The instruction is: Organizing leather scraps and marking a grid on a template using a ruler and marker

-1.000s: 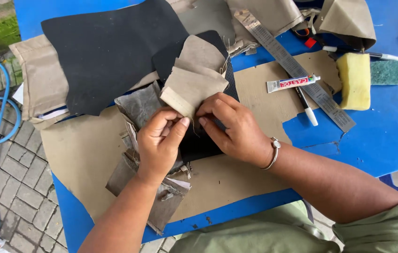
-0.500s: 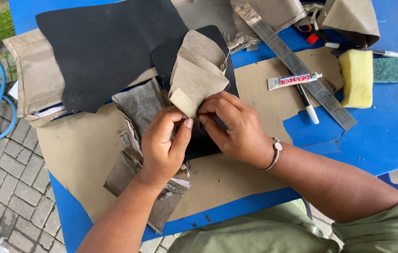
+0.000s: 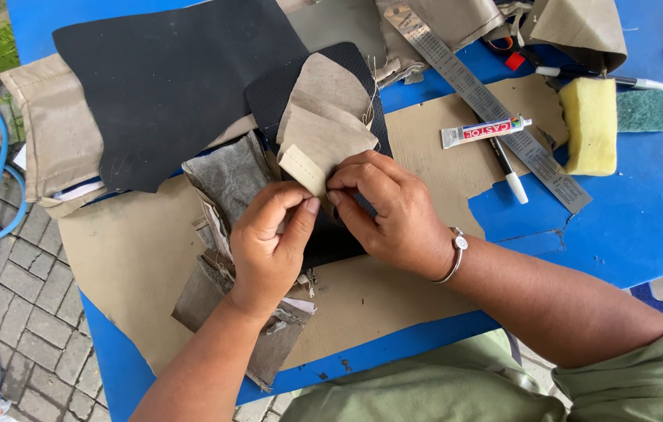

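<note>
beige leather piece (image 3: 323, 144) pinched at its lower edge by left hand (image 3: 269, 246) and right hand (image 3: 394, 215)

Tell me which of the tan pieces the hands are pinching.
The small folded tan piece with a stitched edge, held over the black mesh, not the big flat sheet underneath.

Matt tan leatherette piece (image 3: 323, 137), black perforated cloth (image 3: 284, 94), brushed metal ruler (image 3: 487, 105), porous yellow sponge (image 3: 591, 125)

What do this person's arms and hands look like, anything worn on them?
Both hands are bare, no gloves: left hand, right hand. The right wrist carries a thin silver bangle. Both forearms are uncovered; an olive-green sleeve starts near the right elbow.
</note>
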